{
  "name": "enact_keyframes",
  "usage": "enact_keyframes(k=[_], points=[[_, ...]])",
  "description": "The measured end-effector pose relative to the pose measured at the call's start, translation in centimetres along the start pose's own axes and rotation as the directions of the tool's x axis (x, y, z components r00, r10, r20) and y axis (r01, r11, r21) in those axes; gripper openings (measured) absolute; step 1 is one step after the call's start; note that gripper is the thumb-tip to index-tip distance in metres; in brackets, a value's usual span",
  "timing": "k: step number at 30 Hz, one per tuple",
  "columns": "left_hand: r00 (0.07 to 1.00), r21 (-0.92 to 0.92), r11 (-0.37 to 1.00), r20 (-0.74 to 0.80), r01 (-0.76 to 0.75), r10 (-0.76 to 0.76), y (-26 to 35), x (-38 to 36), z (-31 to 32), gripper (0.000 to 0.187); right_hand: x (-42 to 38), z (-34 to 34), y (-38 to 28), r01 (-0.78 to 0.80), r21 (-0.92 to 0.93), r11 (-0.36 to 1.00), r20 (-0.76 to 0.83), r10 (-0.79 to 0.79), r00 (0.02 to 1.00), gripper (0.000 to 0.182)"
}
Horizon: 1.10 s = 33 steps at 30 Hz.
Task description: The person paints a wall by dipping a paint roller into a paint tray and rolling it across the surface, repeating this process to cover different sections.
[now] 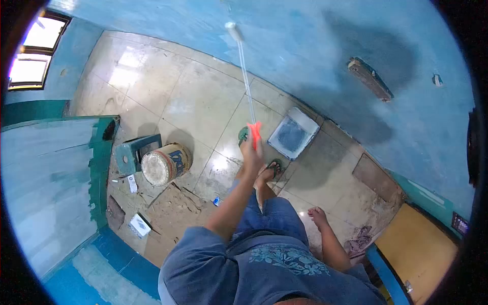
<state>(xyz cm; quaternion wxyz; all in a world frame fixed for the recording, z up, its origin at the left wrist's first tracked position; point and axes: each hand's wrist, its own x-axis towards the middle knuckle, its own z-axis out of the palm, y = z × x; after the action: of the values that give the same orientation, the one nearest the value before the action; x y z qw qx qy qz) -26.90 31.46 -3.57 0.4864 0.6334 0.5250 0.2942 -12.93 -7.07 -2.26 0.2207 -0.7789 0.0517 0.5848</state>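
Observation:
My left hand (251,152) is wrapped round the orange handle of a paint roller (245,71), its long metal rod reaching up and away from me. The white roller head at the far end is at the blue wall (300,40); whether it touches cannot be told. Held low beside my right thigh, my right hand (317,217) has its fingers curled, with nothing visible in them. A paint tray (293,133) with dark, paint-smeared contents lies on the floor by my feet, near the wall's base.
To the left, a round bucket (157,168) lies against a green stool (129,157). A partly painted panel (51,168) stands farther left. Cardboard (175,211) lies on the floor. A wooden piece (371,79) juts from the wall. Yellow-topped furniture (417,249) is at lower right.

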Motion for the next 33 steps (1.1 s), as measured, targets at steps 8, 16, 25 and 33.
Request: enact_keyframes(k=[8,16,25,33], points=[[0.983,-0.142,0.974,-0.03,0.174,-0.18,7.2,5.4,-4.2,0.035,-0.3,-1.2,4.1,0.08,0.014,0.997,0.006,-0.08,0.997,0.018],[0.96,0.003,0.996,0.266,0.087,-0.084,9.7,-12.6,-5.3,0.047,2.0,-1.3,1.1,0.164,0.023,0.986,0.007,-0.164,0.986,0.021],[0.971,0.121,0.988,0.231,-0.098,0.068,0.9,-8.2,-7.3,0.053,2.6,-0.8,2.5,0.116,-0.028,0.993,0.029,-0.115,0.993,0.015],[0.936,0.233,0.971,0.35,-0.052,-0.033,0.9,-6.5,-10.6,0.049,1.0,-0.6,4.7,0.048,-0.02,0.999,0.026,-0.047,0.999,0.016]])
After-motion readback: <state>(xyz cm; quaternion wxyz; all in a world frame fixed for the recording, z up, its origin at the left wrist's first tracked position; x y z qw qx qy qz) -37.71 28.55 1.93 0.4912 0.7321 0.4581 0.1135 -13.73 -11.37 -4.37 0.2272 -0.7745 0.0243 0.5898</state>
